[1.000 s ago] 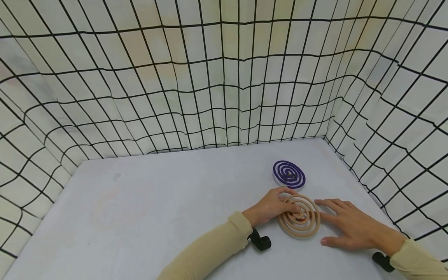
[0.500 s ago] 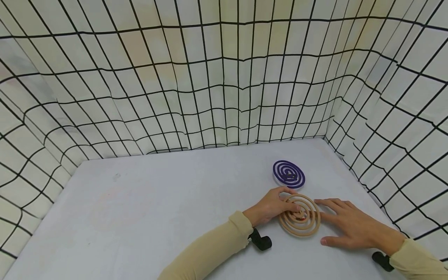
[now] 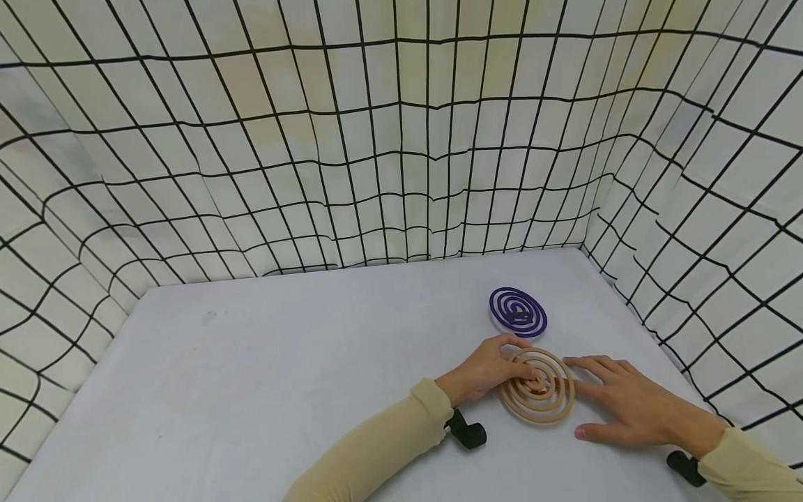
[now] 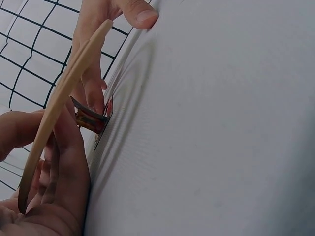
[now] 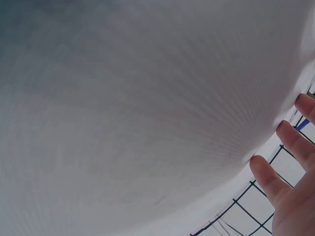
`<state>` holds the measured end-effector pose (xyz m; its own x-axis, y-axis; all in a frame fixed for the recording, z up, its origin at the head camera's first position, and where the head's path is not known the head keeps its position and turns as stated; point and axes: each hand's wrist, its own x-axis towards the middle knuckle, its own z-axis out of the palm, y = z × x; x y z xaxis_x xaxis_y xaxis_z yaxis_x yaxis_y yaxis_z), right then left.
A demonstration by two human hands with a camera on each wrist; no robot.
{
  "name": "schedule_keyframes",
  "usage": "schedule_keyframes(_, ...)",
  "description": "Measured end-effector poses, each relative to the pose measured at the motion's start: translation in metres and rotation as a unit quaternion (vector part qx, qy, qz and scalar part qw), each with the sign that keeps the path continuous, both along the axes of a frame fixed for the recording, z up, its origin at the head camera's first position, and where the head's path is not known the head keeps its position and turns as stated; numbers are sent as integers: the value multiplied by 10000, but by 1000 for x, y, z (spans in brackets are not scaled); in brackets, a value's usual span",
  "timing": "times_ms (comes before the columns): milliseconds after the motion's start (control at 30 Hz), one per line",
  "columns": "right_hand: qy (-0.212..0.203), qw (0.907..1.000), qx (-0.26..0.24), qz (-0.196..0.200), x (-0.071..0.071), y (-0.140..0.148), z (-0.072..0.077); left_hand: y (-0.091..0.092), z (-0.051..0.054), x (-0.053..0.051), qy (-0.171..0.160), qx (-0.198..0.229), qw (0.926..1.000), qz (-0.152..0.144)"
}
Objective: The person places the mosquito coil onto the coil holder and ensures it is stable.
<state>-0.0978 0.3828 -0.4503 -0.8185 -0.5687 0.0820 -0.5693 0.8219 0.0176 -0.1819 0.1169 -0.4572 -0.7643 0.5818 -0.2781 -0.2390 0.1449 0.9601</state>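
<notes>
My left hand pinches a tan mosquito coil, thumb on top near its centre and other fingers around beneath. Seen edge-on in the left wrist view, the coil is tilted above the table. A small metal coil stand with a flat reddish base sits under it; whether its tip is through the coil's centre is hidden. My right hand lies with fingers spread on the table, the index finger reaching under the coil to the stand's base. In the right wrist view, fingertips touch the white surface.
A purple mosquito coil rests just beyond my left hand, with small yellowish bits at its centre. White table extends far to the left. Black wire mesh backed by white sheeting rises along the back and both sides.
</notes>
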Motion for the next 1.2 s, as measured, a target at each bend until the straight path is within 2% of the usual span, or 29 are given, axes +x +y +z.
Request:
schedule_keyframes(600,131,9999,25,61,1,-1,0,0,-2,0,59,-13,10000,47)
schedule_keyframes(800,-11,10000,35,-40,0,-1,1,2,-2,-1,-41,125,9999,54)
schedule_keyframes(967,-125,9998,-17,-125,1,-2,2,3,-1,0,-46,70,10000,28)
schedule_keyframes(1200,-118,9999,11,-125,1,-3,2,4,-2,1,-56,20,9999,145)
